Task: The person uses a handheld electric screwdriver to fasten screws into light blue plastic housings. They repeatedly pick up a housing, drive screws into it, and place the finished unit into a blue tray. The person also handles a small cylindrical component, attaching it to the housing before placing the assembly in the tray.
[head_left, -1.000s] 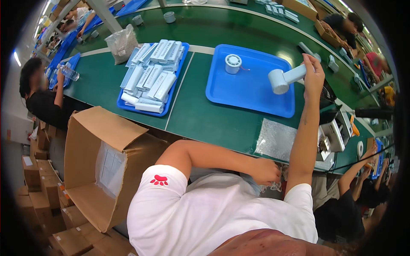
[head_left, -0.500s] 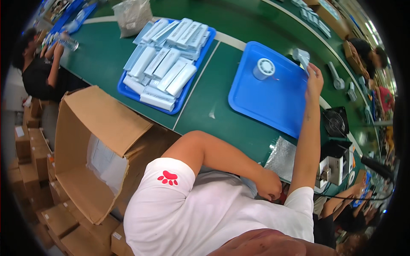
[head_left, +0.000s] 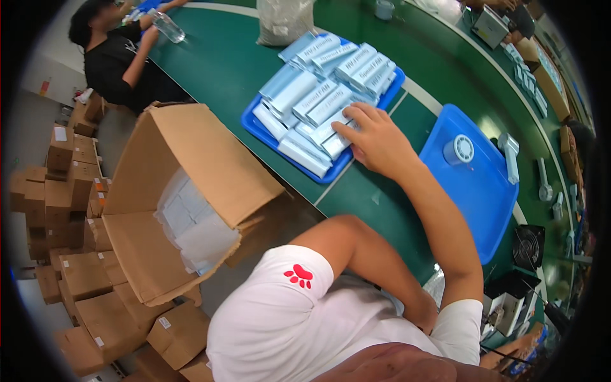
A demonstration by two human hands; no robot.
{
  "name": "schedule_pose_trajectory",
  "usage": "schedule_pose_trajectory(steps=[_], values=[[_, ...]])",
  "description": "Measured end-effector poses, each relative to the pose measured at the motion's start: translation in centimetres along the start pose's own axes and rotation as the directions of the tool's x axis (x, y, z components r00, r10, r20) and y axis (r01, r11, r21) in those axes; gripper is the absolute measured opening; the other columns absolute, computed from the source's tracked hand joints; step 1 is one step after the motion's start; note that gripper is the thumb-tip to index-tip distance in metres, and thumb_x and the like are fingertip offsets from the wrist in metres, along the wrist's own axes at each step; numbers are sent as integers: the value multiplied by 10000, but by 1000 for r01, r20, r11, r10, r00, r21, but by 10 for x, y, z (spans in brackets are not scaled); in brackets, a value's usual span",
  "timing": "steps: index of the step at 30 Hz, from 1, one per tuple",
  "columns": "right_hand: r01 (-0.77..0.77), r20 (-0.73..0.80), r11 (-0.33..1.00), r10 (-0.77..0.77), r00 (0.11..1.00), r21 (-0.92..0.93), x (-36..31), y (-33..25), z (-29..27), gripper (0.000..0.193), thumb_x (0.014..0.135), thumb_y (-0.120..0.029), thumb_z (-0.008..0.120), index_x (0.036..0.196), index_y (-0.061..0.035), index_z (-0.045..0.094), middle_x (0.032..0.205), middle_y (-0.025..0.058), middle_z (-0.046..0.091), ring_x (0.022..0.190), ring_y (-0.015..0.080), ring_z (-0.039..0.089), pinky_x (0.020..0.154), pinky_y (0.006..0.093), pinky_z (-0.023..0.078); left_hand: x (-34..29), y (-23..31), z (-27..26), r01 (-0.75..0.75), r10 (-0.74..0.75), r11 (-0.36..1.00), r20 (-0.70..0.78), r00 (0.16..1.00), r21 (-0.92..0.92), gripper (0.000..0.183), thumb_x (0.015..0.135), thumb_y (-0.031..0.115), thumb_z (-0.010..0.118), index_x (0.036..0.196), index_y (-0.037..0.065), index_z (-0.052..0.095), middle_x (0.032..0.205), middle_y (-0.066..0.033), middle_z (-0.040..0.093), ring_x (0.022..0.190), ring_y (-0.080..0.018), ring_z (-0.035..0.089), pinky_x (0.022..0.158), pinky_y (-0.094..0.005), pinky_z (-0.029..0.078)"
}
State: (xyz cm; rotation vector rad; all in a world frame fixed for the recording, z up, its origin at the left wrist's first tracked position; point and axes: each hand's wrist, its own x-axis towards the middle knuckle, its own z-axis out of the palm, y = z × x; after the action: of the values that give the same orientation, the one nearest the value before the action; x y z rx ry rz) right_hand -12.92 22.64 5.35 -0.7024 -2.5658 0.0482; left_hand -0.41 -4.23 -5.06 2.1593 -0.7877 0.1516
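Observation:
My right hand (head_left: 379, 140) reaches over a blue tray (head_left: 249, 135) heaped with small pale-blue boxes (head_left: 289, 95). Its fingers curl over the end of one box (head_left: 332, 145) at the pile's near right side; the palm hides part of that box. My left hand (head_left: 421, 311) is low against my white shirt, its fingers out of sight. Right of the pile, a second blue tray (head_left: 468, 210) holds a round white fan unit (head_left: 459, 150) with a slatted top. A light-blue handheld fan (head_left: 510, 156) lies along that tray's far right edge.
An open carton (head_left: 184, 146) with wrapped contents stands left of the green table. A clear bag (head_left: 284, 22) sits behind the boxes. Further handheld fans (head_left: 544, 181) and a black fan (head_left: 529, 247) are at right. A co-worker (head_left: 111, 54) sits far left.
My right hand has let go of the handheld fan at the tray's edge and moved left onto the boxes. The whole view has shifted, so the table appears farther right.

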Motion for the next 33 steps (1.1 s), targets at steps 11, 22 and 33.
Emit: schedule_pose_trajectory(steps=[11,22,33], values=[[-13,-75,981,-2,997,-194,-15,-4,-5,411,829,-80,674,1237,-124,667,1196,85,644,1164,257,628,1040,456,468,10,-23,16,-156,159,987,-217,963,31,523,906,412,606,1253,32,698,1335,-215,663,1296,-381,583,1085,-479,468],[100,-664,723,561,495,684,-140,-22,-198,611,919,72,642,1480,13,406,1282,246,659,1129,360,709,999,451,566,-163,82,-218,734,-628,659,-659,414,-166,395,870,312,814,1158,63,707,1070,-139,704,954,-294,691,826,-393,560],[123,-836,856,445,321,503,-191,-32,-257,691,858,129,692,1487,26,425,1309,264,650,1232,309,660,1052,389,526,-154,-24,-249,964,-501,259,-862,80,-62,697,762,380,903,1318,100,588,1321,-151,602,1105,-364,672,936,-446,552]])
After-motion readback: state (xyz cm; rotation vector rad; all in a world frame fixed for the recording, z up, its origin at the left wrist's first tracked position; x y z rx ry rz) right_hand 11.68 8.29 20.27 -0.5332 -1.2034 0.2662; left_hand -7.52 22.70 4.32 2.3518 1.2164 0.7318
